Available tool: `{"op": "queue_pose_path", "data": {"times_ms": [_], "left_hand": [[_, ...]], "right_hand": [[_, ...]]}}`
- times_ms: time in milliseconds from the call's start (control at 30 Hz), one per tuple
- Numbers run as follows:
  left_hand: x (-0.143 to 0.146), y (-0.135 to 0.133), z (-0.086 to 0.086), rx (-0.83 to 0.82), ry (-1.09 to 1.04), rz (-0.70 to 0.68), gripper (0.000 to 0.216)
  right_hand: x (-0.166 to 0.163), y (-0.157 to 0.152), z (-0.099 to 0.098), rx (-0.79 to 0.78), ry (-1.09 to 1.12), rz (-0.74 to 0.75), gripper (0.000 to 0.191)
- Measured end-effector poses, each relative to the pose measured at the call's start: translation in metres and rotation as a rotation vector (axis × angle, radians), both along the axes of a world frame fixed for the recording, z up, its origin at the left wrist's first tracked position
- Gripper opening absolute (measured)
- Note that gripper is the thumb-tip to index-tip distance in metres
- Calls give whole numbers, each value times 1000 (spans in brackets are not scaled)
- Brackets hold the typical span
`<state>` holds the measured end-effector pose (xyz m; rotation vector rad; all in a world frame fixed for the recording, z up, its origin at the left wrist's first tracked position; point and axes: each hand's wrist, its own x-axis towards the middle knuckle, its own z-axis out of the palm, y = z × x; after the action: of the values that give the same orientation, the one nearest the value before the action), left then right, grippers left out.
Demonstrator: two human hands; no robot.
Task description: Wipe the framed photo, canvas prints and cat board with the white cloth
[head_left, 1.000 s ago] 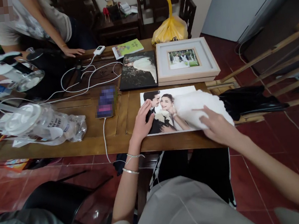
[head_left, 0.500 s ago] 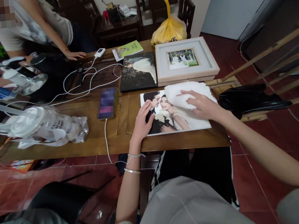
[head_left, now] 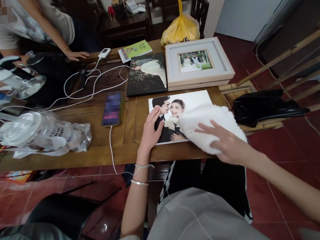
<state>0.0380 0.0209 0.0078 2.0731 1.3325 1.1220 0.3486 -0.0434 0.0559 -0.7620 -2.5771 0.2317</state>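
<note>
A wedding photo panel lies flat near the table's front edge, showing a couple on a white background. My left hand rests on its left side, fingers stretched out and holding nothing. On the panel's lower right part is a fluffy white cloth, which hides that corner and hangs past the front edge. My right hand has this cloth under its fingers, pressing it from above.
Behind the panel lie a dark photo panel and a pale framed photo. A yellow bag, green booklet, phone, cables and bagged plastic cups share the wooden table. Another person's hand rests at the back left.
My right hand has drawn the white cloth from the panel's upper right down toward me, uncovering the upper edge. My left hand keeps its place on the panel.
</note>
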Motion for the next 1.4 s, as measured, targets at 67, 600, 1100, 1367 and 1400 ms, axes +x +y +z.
{"op": "queue_pose_path", "data": {"times_ms": [67, 600, 1100, 1367, 1400], "left_hand": [[0, 0, 0, -3, 5, -6, 46], [-2, 1, -1, 11, -11, -18, 45], [1, 0, -2, 26, -4, 1, 46], [0, 0, -2, 18, 6, -11, 46], [0, 0, -2, 17, 4, -12, 45]], "right_hand": [[1, -19, 3, -5, 16, 43, 30], [-18, 145, 3, -29, -109, -358, 28], [-6, -28, 6, 44, 74, 46, 28], [-30, 17, 8, 8, 10, -45, 34], [-35, 33, 8, -19, -23, -93, 35]]}}
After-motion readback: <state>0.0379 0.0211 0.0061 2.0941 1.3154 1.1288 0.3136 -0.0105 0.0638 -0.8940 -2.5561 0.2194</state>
